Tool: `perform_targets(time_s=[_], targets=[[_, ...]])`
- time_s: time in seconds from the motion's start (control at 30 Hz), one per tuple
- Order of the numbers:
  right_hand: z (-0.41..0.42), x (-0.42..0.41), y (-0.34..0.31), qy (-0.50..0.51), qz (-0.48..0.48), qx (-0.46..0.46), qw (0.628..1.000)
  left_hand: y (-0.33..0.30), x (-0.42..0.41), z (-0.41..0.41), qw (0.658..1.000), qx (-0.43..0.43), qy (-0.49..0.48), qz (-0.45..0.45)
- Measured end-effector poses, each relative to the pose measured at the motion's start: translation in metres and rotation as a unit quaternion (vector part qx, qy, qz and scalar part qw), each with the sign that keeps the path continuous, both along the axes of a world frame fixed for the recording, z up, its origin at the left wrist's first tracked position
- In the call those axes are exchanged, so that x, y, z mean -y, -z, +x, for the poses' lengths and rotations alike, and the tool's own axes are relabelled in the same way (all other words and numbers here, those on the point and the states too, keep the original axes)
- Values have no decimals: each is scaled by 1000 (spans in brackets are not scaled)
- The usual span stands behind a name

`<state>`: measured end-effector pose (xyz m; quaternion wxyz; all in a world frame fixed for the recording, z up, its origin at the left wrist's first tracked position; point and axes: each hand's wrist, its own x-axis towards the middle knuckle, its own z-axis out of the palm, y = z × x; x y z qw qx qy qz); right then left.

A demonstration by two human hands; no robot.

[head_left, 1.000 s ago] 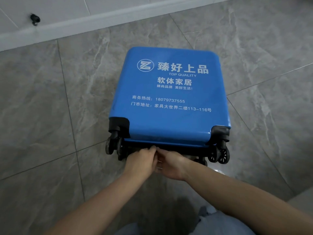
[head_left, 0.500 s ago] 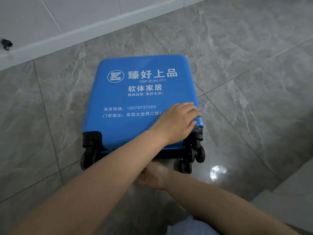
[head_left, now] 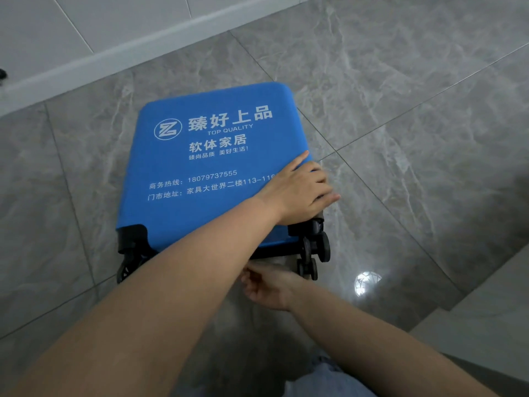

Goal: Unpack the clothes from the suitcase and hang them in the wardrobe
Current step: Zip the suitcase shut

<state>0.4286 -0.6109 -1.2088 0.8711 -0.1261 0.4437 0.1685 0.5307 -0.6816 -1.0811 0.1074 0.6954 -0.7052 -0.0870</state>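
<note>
Suitcase [head_left: 211, 164] lay flat on grey tile floor [head_left: 400, 110], closed, wheels [head_left: 315, 253] toward person. Left hand [head_left: 300, 193] crossed over, fingers draped over right edge near wheel corner, probably steadying case or feeling for zip. Right hand [head_left: 269, 287] sat low at wheel end, fingers hidden; grip impossible to tell. Clothes not visible.

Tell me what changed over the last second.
The left hand left the wheel end, where both hands had met, crossed over the right forearm and now rests on the blue suitcase's right edge, fingers over the side. The right hand stayed at the wheel end. The suitcase stays closed, flat on the tiled floor.
</note>
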Motion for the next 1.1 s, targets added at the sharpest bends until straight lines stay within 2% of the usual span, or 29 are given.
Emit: perform_targets(time_s=[0.1,0.23,0.33,0.53,0.67,0.73,0.83,0.9,0.97,1.03,1.1], targets=[[-24,22,-13,40,-8,-6,999,-1,-14,10,1000,-2,4,1],[-56,48,-35,124,-1,-35,992,6,-42,23,999,41,30,6],[-66,64,-38,99,-31,-33,994,7,-66,28,997,48,65,-7],[-14,91,-51,58,-53,-51,996,-2,-109,32,993,50,102,-22],[34,93,-57,95,-89,-47,990,-1,-138,38,991,47,117,-40],[40,79,-63,52,-128,-21,990,-2,-152,46,992,52,91,-64],[31,44,-57,-72,-197,-4,978,-4,-168,55,996,32,29,-75],[26,17,-48,-118,-179,-16,977,-1,-173,57,995,36,6,-92],[25,-7,-42,-130,-122,-33,983,4,-171,60,994,50,-24,-99],[26,-25,-41,-135,-81,-32,987,8,-159,64,991,55,-85,-89],[23,-37,-41,-166,-73,-28,983,14,-138,65,985,19,-162,-55]])
